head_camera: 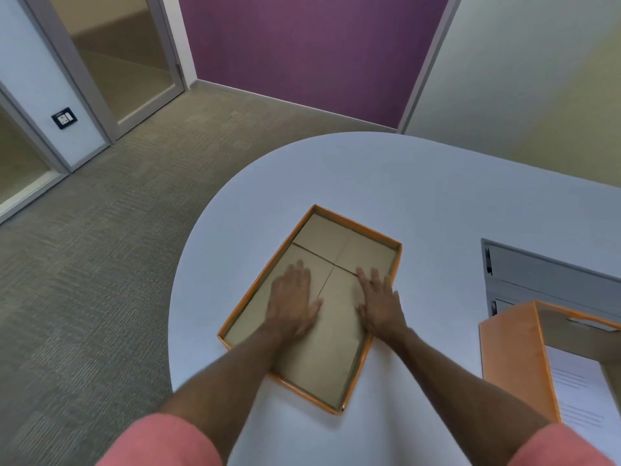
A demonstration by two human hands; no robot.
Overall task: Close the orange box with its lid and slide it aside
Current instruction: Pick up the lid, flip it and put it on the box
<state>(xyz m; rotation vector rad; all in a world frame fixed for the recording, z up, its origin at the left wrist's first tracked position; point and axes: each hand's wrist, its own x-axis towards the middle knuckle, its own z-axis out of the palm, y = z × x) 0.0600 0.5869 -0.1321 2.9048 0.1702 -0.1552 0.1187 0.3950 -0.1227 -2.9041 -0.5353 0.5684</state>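
- pink sleeves [161,442] sit nearest the camera, with both bare forearms reaching forward over the white table [420,196].
- left hand [292,302] lies flat, fingers spread, palm down on the brown inside of the shallow orange lid [396,260]; it grasps nothing.
- right hand [381,302] lies flat just beside it, near the lid's right wall, also grasping nothing.
- orange box [514,361] stands open well to the right of both hands, white paper [578,388] inside.
- grey tray [551,274] sits beyond the box.
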